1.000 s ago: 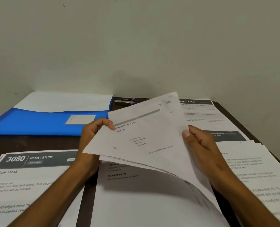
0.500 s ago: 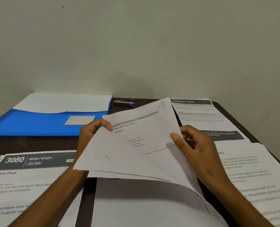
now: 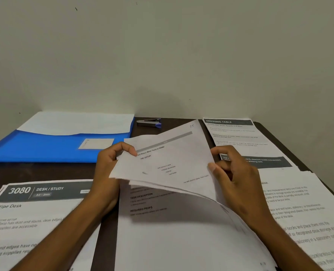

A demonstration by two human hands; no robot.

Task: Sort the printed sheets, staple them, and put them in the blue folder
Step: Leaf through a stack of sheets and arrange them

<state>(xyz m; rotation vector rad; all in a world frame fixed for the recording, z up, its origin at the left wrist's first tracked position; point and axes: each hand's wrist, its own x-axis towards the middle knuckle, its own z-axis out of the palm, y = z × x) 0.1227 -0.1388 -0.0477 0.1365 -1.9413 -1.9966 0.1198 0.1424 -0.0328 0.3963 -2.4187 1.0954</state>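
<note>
Both my hands hold a bundle of printed sheets [image 3: 168,165] over the middle of the dark table, its upper pages lifted and bent back. My left hand [image 3: 111,163] pinches the left edge of the lifted pages. My right hand [image 3: 234,173] grips their right edge with the thumb on top. Under them lies a page with the heading "TASK DESCRIPTION" [image 3: 162,231]. The blue folder [image 3: 45,147] lies open at the back left with white sheets in its pocket. A stapler [image 3: 149,122] with a blue tip rests at the back, by the wall.
A "3080 DESK / STUDY" sheet [image 3: 35,216] lies at the front left. A "DRESSING TABLE" sheet [image 3: 238,137] lies at the back right, and a stack of text pages [image 3: 303,212] at the right reaches the table's edge. A plain wall stands behind the table.
The lifted pages have come down and tilted toward me. My right hand slid left along their edge, its fingers curling more. My left hand has hardly moved.
</note>
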